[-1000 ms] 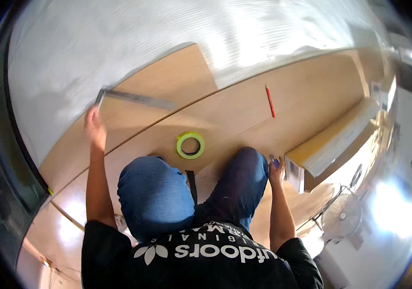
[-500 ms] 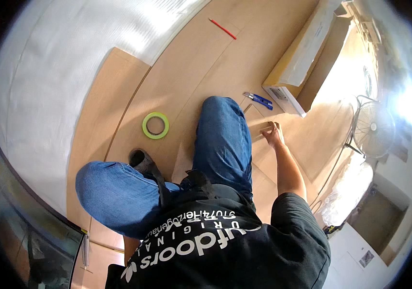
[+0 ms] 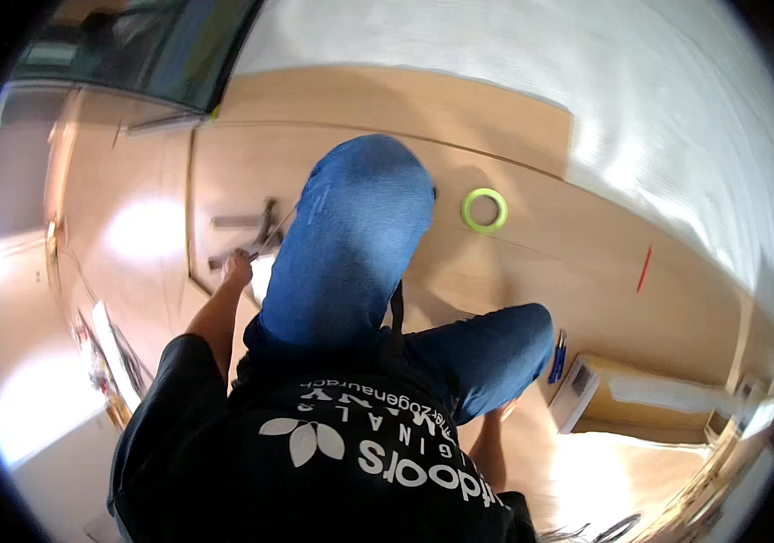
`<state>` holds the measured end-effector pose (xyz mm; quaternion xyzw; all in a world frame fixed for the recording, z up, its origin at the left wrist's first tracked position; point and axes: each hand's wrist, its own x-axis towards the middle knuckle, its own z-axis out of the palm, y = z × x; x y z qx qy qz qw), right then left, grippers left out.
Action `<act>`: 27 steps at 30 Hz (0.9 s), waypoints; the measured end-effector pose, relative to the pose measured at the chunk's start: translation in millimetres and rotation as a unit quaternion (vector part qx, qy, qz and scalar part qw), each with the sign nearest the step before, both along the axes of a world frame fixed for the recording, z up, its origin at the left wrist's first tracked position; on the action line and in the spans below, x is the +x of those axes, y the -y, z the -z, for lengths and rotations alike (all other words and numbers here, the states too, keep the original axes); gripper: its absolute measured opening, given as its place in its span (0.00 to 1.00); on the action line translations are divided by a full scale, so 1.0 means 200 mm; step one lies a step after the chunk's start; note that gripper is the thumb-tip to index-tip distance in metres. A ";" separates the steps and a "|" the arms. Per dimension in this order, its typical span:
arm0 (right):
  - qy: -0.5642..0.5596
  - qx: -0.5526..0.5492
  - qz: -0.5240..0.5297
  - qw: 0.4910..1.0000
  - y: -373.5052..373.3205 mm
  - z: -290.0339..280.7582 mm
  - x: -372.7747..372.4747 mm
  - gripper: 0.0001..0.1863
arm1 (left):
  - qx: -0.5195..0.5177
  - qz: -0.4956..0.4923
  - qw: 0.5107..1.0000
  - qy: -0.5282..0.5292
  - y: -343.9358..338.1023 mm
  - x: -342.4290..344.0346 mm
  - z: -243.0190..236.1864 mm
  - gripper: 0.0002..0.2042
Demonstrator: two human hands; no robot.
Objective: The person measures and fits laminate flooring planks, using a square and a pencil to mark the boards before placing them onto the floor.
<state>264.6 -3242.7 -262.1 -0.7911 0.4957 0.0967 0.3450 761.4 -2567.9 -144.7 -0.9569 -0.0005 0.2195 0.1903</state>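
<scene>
My left hand point(image 3: 238, 267) reaches out past my raised left knee to the floor. Its fingers are closed at a dark, bar-like tool point(image 3: 269, 222), blurred and partly hidden by the leg. Beside that tool lies another dark, straight bar point(image 3: 235, 221). My right hand point(image 3: 506, 410) is down next to my right knee, mostly covered by the leg, so its fingers do not show clearly.
On the wood-look planks point(image 3: 550, 244) lie a yellow-green tape roll point(image 3: 502, 223), a red pencil point(image 3: 644, 269) and a blue utility knife point(image 3: 558, 357). An open long carton point(image 3: 586, 398) stands at right. White underlay sheeting point(image 3: 659, 118) covers the far floor; a dark glassy panel point(image 3: 152, 54) is far left.
My view and body have turned to the left. My left hand has come into sight at the dark tool, while my right hand has gone partly behind the knee.
</scene>
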 end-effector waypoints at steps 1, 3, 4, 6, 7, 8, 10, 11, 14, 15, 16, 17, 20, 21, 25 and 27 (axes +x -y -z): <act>-0.012 0.015 0.020 1.000 0.08 0.04 -0.03 0.29 | -0.024 -0.062 0.998 0.004 0.06 -0.14 0.06 0.11; 0.019 0.041 0.075 0.996 0.32 0.08 -0.28 0.27 | -0.043 -0.116 0.988 -0.097 0.42 -0.48 0.28 0.12; 0.107 0.113 0.132 0.979 0.40 0.18 -0.32 0.26 | -0.058 -0.144 0.984 -0.082 0.40 -0.57 0.32 0.11; 0.331 0.329 0.292 0.835 0.43 0.34 -0.36 0.24 | -0.072 -0.175 0.981 -0.048 0.18 -0.85 0.34 0.10; 0.390 0.402 0.327 0.761 0.43 0.41 -0.33 0.23 | -0.066 -0.172 0.983 -0.025 0.04 -0.91 0.33 0.10; 0.437 0.456 0.346 0.694 0.47 0.47 -0.30 0.22 | -0.062 -0.138 0.989 0.003 -0.06 -0.88 0.36 0.11; 0.234 0.356 0.238 0.873 0.35 0.38 -0.27 0.16 | -0.039 -0.174 0.984 -0.003 -0.28 -1.14 0.26 0.11; 0.119 0.274 0.158 0.941 0.38 0.31 -0.28 0.15 | -0.064 -0.246 0.967 -0.016 -0.22 -1.33 0.33 0.11; 0.165 0.205 0.114 0.958 0.40 0.20 -0.38 0.19 | -0.138 -0.344 0.928 -0.021 0.03 -1.41 0.45 0.11; 0.046 0.194 0.118 0.973 0.43 0.17 -0.42 0.21 | -0.157 -0.361 0.919 -0.018 0.07 -1.40 0.46 0.12; 0.036 0.209 0.126 0.969 0.40 0.10 -0.42 0.23 | -0.158 -0.383 0.910 -0.013 0.04 -1.41 0.41 0.12; 0.027 0.223 0.148 0.963 0.36 -0.02 -0.41 0.25 | -0.162 -0.395 0.904 -0.007 0.04 -1.36 0.39 0.12; 0.052 0.135 0.181 0.973 0.28 -0.20 -0.33 0.32 | -0.206 -0.482 0.851 0.034 0.02 -1.31 0.33 0.12; 0.034 0.102 0.179 0.978 0.31 -0.26 -0.35 0.32 | -0.227 -0.528 0.817 0.051 0.03 -1.29 0.33 0.12; 0.135 -0.020 0.202 0.970 0.78 -0.33 -0.62 0.35 | -0.251 -0.521 0.814 0.053 0.05 -0.94 0.53 0.14; 0.108 -0.027 0.260 0.959 0.59 -0.59 -0.47 0.33 | -0.077 -0.368 0.926 0.026 -0.36 -0.83 0.34 0.16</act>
